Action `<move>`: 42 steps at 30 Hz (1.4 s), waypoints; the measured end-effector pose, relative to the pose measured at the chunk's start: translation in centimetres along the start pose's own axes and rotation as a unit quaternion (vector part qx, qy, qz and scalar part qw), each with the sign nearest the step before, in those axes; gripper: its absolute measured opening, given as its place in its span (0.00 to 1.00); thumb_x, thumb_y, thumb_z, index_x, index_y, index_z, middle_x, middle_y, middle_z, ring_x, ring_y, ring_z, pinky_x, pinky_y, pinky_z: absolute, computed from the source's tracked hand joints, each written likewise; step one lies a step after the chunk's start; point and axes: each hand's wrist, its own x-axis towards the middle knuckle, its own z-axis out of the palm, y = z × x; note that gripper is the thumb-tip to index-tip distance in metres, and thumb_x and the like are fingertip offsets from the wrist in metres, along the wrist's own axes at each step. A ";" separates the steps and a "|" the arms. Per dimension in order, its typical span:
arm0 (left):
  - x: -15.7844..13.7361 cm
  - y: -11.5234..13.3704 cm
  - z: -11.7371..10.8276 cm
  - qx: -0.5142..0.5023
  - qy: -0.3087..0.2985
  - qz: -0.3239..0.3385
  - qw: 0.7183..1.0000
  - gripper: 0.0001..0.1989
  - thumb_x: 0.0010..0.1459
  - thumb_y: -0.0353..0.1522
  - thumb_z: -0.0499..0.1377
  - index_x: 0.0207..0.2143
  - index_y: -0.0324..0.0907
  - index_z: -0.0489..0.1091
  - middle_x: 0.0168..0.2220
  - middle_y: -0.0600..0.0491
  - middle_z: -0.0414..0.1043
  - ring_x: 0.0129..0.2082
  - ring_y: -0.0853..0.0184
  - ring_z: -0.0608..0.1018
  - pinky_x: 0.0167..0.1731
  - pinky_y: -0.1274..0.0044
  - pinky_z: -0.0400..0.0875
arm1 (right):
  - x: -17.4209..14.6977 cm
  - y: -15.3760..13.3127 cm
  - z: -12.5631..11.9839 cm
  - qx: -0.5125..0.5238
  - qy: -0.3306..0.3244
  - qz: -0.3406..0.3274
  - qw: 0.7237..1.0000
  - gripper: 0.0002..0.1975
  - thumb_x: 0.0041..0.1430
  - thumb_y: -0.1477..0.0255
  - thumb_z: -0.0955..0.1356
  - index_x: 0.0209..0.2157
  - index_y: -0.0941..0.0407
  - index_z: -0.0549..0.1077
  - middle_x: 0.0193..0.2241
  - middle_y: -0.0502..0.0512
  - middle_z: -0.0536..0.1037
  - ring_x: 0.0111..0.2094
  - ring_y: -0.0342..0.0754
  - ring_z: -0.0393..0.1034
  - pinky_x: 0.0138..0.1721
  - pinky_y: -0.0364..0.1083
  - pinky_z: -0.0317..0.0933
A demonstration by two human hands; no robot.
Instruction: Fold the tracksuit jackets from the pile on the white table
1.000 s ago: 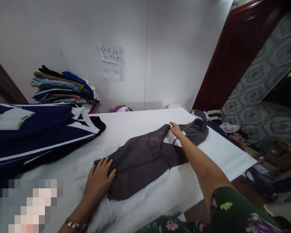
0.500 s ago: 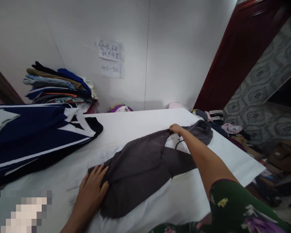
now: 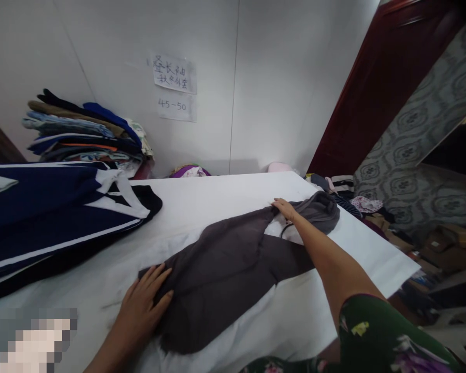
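Observation:
A dark grey hooded jacket (image 3: 225,269) lies spread on the white table (image 3: 233,191), its bunched hood end (image 3: 322,210) pointing right. Part of a pale lining and a dark cord loop show near the neck, partly behind my right forearm. My left hand (image 3: 149,292) rests flat on the jacket's left end, fingers stretched out. Across the cloth, my right hand (image 3: 283,207) pinches the far edge close to the neck; its fingertips are small and partly hidden.
To the left lies a navy garment with white stripes (image 3: 62,217), over black cloth. Behind it rises a stack of folded clothes (image 3: 85,134). Paper signs (image 3: 174,85) hang on the wall. More clothes (image 3: 367,204) and cardboard boxes (image 3: 446,241) sit past the table's right edge.
The view has shifted slightly. My left hand has slid a little on the jacket's left end. The fingers of my right hand look somewhat straighter at the same edge.

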 end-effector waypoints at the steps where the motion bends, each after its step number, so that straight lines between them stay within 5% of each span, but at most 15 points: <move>1: 0.3 -0.1 -0.7 -0.018 -0.009 0.000 1.000 0.27 0.54 0.46 0.47 0.52 0.53 0.73 0.60 0.57 0.67 0.63 0.58 0.64 0.61 0.64 0.59 | 0.1 0.0 -0.3 0.003 -0.004 -0.011 1.000 0.19 0.60 0.73 0.59 0.48 0.53 0.76 0.57 0.54 0.71 0.60 0.50 0.60 0.61 0.51 0.51; 7: 4.7 1.6 -4.3 -0.038 0.028 0.022 0.999 0.31 0.54 0.49 0.48 0.51 0.41 0.73 0.56 0.46 0.71 0.58 0.56 0.71 0.59 0.66 0.61 | 1.0 -1.2 -0.8 -0.010 -0.067 -0.036 0.997 0.26 0.48 0.80 0.64 0.50 0.54 0.77 0.49 0.51 0.78 0.52 0.51 0.70 0.54 0.45 0.60; 12: 8.8 4.3 -3.0 -0.015 -0.044 0.044 0.998 0.27 0.62 0.42 0.43 0.53 0.40 0.71 0.54 0.44 0.73 0.54 0.57 0.74 0.54 0.67 0.65 | 2.0 -1.5 -1.0 -0.063 -0.094 -0.018 0.993 0.14 0.53 0.74 0.66 0.39 0.50 0.81 0.40 0.50 0.82 0.46 0.52 0.73 0.53 0.48 0.59; 17: 9.0 5.4 -1.9 0.088 -0.074 0.039 0.993 0.22 0.62 0.37 0.46 0.51 0.39 0.71 0.49 0.40 0.75 0.49 0.54 0.75 0.49 0.67 0.65 | 2.2 -0.3 -0.7 -0.105 -0.087 0.001 0.991 0.09 0.56 0.68 0.68 0.35 0.52 0.81 0.40 0.55 0.82 0.49 0.56 0.70 0.59 0.58 0.47; 22: 8.0 4.7 -3.1 0.084 -0.111 0.046 0.989 0.17 0.59 0.41 0.51 0.40 0.40 0.73 0.41 0.43 0.77 0.43 0.56 0.77 0.41 0.70 0.66 | 1.7 0.7 0.2 -0.099 -0.080 0.021 0.992 0.13 0.60 0.63 0.66 0.40 0.51 0.80 0.40 0.54 0.81 0.45 0.53 0.73 0.49 0.50 0.59; 27: 7.8 3.3 -3.8 0.064 -0.093 -0.053 0.992 0.14 0.59 0.38 0.49 0.40 0.44 0.71 0.40 0.47 0.78 0.41 0.57 0.77 0.34 0.72 0.65 | 1.8 0.9 0.4 -0.090 -0.075 0.039 0.992 0.14 0.59 0.60 0.66 0.39 0.51 0.80 0.38 0.53 0.82 0.42 0.51 0.74 0.44 0.46 0.62; 32: 7.7 2.5 -3.7 0.074 -0.117 -0.054 0.989 0.16 0.59 0.39 0.49 0.42 0.44 0.71 0.45 0.48 0.76 0.45 0.57 0.77 0.36 0.72 0.67 | 2.2 -0.4 0.9 -0.089 -0.052 0.064 0.993 0.14 0.55 0.61 0.70 0.39 0.53 0.80 0.43 0.56 0.80 0.48 0.56 0.72 0.48 0.50 0.61; 38: 9.9 0.3 -3.5 0.106 0.038 0.042 0.993 0.29 0.59 0.46 0.45 0.50 0.36 0.71 0.52 0.40 0.72 0.55 0.53 0.71 0.52 0.66 0.64 | 2.5 -0.4 0.7 -0.070 -0.012 0.070 0.995 0.24 0.62 0.68 0.63 0.60 0.52 0.66 0.61 0.53 0.67 0.58 0.48 0.63 0.57 0.46 0.56; 42: 12.0 -0.3 -2.4 0.115 -0.033 0.009 0.993 0.35 0.57 0.49 0.44 0.54 0.33 0.68 0.51 0.37 0.73 0.53 0.48 0.73 0.49 0.62 0.66 | 2.1 1.0 0.1 -0.084 -0.017 0.111 0.990 0.22 0.62 0.61 0.64 0.56 0.52 0.70 0.57 0.59 0.71 0.57 0.56 0.64 0.58 0.57 0.53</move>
